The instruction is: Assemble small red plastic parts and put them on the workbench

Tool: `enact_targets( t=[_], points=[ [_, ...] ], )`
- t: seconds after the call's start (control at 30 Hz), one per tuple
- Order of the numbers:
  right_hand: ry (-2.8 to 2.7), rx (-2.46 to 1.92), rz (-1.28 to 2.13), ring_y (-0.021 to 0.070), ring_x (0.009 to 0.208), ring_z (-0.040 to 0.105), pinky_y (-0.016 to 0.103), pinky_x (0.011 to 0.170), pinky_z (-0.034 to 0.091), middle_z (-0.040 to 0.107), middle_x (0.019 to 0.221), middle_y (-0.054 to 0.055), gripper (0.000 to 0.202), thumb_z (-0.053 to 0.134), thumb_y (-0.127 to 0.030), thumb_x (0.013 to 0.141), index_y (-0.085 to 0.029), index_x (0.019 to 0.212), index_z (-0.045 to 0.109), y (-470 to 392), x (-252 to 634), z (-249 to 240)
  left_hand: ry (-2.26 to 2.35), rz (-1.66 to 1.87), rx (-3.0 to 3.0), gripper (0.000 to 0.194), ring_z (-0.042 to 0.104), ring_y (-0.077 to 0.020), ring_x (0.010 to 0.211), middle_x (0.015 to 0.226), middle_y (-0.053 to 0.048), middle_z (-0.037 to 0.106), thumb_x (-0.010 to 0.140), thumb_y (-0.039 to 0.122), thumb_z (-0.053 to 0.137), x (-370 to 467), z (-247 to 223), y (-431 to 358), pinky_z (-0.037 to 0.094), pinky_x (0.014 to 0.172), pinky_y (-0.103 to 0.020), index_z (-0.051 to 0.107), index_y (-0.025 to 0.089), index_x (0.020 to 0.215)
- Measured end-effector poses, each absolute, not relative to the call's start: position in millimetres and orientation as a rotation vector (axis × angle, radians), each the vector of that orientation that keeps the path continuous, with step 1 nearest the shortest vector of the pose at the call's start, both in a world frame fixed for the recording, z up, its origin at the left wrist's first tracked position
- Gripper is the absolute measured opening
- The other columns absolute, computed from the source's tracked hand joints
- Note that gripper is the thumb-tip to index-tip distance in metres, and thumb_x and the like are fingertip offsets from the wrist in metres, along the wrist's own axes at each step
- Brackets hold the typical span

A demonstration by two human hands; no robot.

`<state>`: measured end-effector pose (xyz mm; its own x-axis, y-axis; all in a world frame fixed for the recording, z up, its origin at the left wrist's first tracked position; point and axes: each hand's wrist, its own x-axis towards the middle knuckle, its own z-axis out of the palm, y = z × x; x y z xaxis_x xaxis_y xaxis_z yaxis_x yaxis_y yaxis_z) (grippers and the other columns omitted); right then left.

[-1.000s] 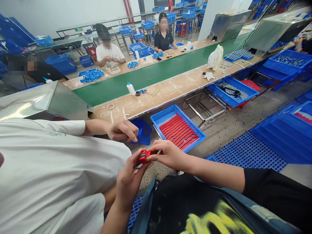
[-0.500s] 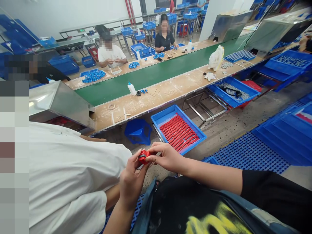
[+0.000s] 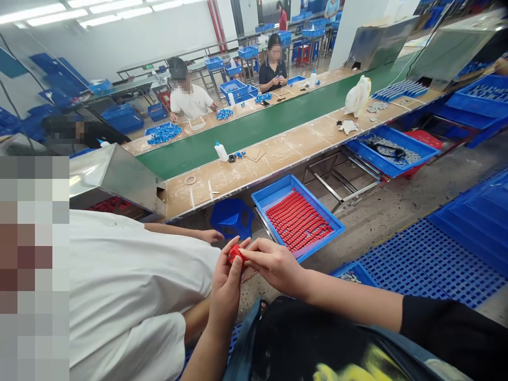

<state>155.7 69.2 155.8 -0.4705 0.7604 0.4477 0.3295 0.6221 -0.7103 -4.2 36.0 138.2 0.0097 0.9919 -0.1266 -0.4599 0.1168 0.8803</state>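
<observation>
Our left hand (image 3: 225, 278) has thumb and fingers clamped on the red piece (image 3: 235, 254); our right hand's (image 3: 280, 264) fingertips press its side. The piece sits off the bench (image 3: 278, 151), nearest the near-left corner of the blue tray (image 3: 260, 197), apart from it.

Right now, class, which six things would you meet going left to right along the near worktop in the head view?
Pale ring, white bottle, small black item, small blue pieces, white slotted object, rows of blue parts.
</observation>
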Motion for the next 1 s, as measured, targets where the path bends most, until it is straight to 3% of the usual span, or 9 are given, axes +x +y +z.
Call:
enact_targets(
  t=[0.1, 0.2, 0.33, 0.43, 0.5, 0.6, 0.77, 0.87, 1.0],
  points=[
    [-2.046, -0.799, 0.686, 0.0172, 0.107, 0.060, 0.031, 0.094, 0.053, 0.064, 0.112, 0.009, 0.032, 0.054, -0.027, 0.104, -0.021, 0.133, 0.064, 68, 160, 160, 0.792, 1.286, 0.517, 0.049, 0.069, -0.0213, 0.116, 0.131, -0.012, 0.069, 0.097, 0.043, 0.066, -9, 135, 38, 0.056, 0.098, -0.030, 0.054, 0.023, 0.140],
    [-2.035, -0.815, 0.582, 0.0198, 0.113, 0.057, 0.036, 0.100, 0.050, 0.061, 0.120, 0.010, 0.044, 0.067, -0.037, 0.096, -0.021, 0.137, 0.061, 72, 167, 165, 0.649, 1.212, 0.385, 0.047, 0.070, -0.0193, 0.109, 0.132, -0.010, 0.068, 0.097, 0.044, 0.064, -20, 134, 35, 0.058, 0.091, -0.027, 0.059, 0.024, 0.139],
    [-2.221, -0.694, 0.524, 0.0253, 0.136, 0.045, 0.042, 0.115, 0.038, 0.052, 0.144, 0.015, 0.071, 0.074, -0.054, 0.089, -0.016, 0.145, 0.051, 84, 172, 172, 0.557, 1.114, 0.391, 0.044, 0.067, -0.0242, 0.117, 0.129, -0.010, 0.070, 0.096, 0.051, 0.063, -25, 131, 29, 0.056, 0.101, -0.035, 0.067, 0.022, 0.130],
    [-2.332, -0.609, 0.572, 0.0228, 0.133, 0.049, 0.039, 0.113, 0.037, 0.057, 0.140, 0.014, 0.060, 0.067, -0.052, 0.095, -0.015, 0.140, 0.054, 94, 173, 176, 0.527, 1.099, 0.459, 0.048, 0.057, -0.0288, 0.134, 0.135, -0.011, 0.066, 0.098, 0.053, 0.060, -22, 130, 25, 0.044, 0.117, -0.045, 0.065, 0.022, 0.134],
    [-2.379, -0.578, 0.605, 0.0216, 0.128, 0.053, 0.037, 0.111, 0.038, 0.061, 0.135, 0.013, 0.052, 0.064, -0.049, 0.097, -0.015, 0.135, 0.057, 99, 173, 179, 0.507, 1.097, 0.490, 0.045, 0.054, -0.0266, 0.136, 0.134, -0.009, 0.066, 0.099, 0.052, 0.059, -20, 131, 24, 0.041, 0.120, -0.043, 0.065, 0.023, 0.133],
    [-2.419, -0.513, 0.612, 0.0223, 0.127, 0.053, 0.037, 0.111, 0.038, 0.062, 0.133, 0.013, 0.049, 0.065, -0.046, 0.097, -0.013, 0.133, 0.058, 103, 174, 184, 0.508, 1.053, 0.563, 0.050, 0.058, -0.0270, 0.131, 0.126, -0.010, 0.068, 0.096, 0.058, 0.058, -20, 135, 27, 0.047, 0.114, -0.040, 0.067, 0.023, 0.130],
    [-2.472, -0.435, 0.636, 0.0223, 0.128, 0.054, 0.038, 0.112, 0.040, 0.062, 0.131, 0.015, 0.045, 0.066, -0.041, 0.097, -0.012, 0.131, 0.058, 104, 173, 199, 0.535, 0.991, 0.685, 0.071, 0.061, -0.0376, 0.122, 0.114, -0.016, 0.070, 0.079, 0.072, 0.071, -22, 140, 35, 0.052, 0.106, -0.049, 0.072, 0.013, 0.119],
    [-2.489, -0.402, 0.712, 0.0210, 0.133, 0.053, 0.036, 0.114, 0.041, 0.061, 0.135, 0.014, 0.043, 0.064, -0.038, 0.098, -0.012, 0.132, 0.058, 103, 173, 209, 0.502, 1.009, 0.751, 0.073, 0.064, -0.0365, 0.114, 0.107, -0.015, 0.070, 0.074, 0.075, 0.073, -19, 142, 37, 0.054, 0.102, -0.048, 0.074, 0.012, 0.111],
    [-2.503, -0.392, 0.785, 0.0195, 0.131, 0.056, 0.031, 0.113, 0.044, 0.061, 0.138, 0.012, 0.044, 0.064, -0.030, 0.097, -0.012, 0.137, 0.056, 102, 176, 217, 0.486, 1.067, 0.861, 0.064, 0.065, -0.0322, 0.108, 0.097, -0.012, 0.069, 0.078, 0.076, 0.068, -12, 148, 37, 0.056, 0.098, -0.044, 0.073, 0.014, 0.093]
  ],
)
